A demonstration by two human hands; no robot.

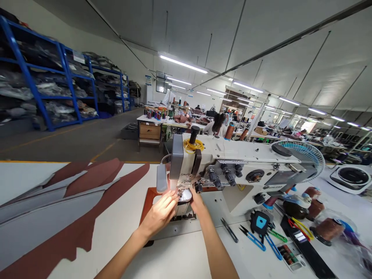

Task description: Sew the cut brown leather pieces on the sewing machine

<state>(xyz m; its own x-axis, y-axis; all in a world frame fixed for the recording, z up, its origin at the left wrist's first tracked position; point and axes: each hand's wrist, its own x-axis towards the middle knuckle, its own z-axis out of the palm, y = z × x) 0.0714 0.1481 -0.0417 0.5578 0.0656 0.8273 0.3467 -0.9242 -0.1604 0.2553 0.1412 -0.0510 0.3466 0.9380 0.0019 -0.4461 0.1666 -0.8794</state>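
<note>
A white sewing machine (226, 153) stands in front of me, its head and needle area at the left end. My left hand (164, 209) is at the left side of the needle area, fingers bent and close together; what they hold, if anything, is too small to make out. My right hand (196, 199) reaches behind the right side of the needle area, its fingers mostly hidden by the machine parts. A reddish-brown piece (149, 201) lies under and beside my left hand. Between the hands is a shiny rounded metal part (185, 195).
Brown and grey cut pieces (87, 197) lie on the left of the table. On the right are black snips (229, 229), blue snips (252, 237), a tape measure (259, 221), thread spools (328, 230) and a small fan (350, 178). A person (216, 124) sits beyond the machine.
</note>
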